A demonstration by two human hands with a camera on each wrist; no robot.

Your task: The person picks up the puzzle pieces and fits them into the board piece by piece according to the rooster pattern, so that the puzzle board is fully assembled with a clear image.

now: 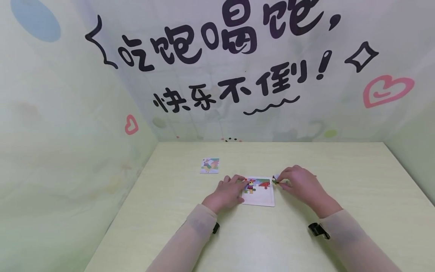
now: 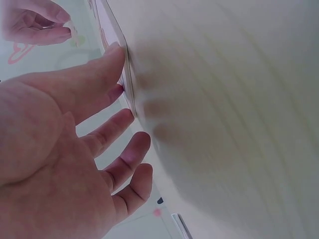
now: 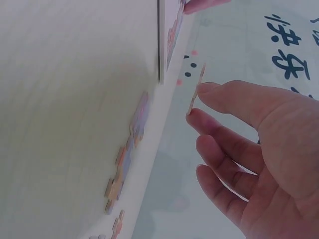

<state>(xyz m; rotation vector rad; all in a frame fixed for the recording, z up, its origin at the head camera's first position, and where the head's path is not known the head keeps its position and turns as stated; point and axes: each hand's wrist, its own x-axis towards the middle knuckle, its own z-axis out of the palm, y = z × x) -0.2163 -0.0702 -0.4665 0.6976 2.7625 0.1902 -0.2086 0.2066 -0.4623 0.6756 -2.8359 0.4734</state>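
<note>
A white puzzle tray (image 1: pixel 259 199) lies on the table, its upper part carrying several joined colourful pieces (image 1: pixel 251 186). At the tray's left side, my left hand (image 1: pixel 228 193) rests with the thumb at the edge and the index finger over the pieces. The left wrist view shows its other fingers loosely bent near the tray's edge. Just off the tray's right edge, my right hand (image 1: pixel 300 186) pinches a puzzle piece (image 3: pixel 197 92) between thumb and index finger. That thin piece appears edge-on in the right wrist view, so its picture is hidden there.
Several loose puzzle pieces (image 3: pixel 118 181) lie on the table beside the tray, mostly hidden by my right hand in the head view. A small square picture (image 1: pixel 209 166) lies at the back left. Behind the pale table (image 1: pixel 357 226) stands a wall with large lettering (image 1: pixel 238 87).
</note>
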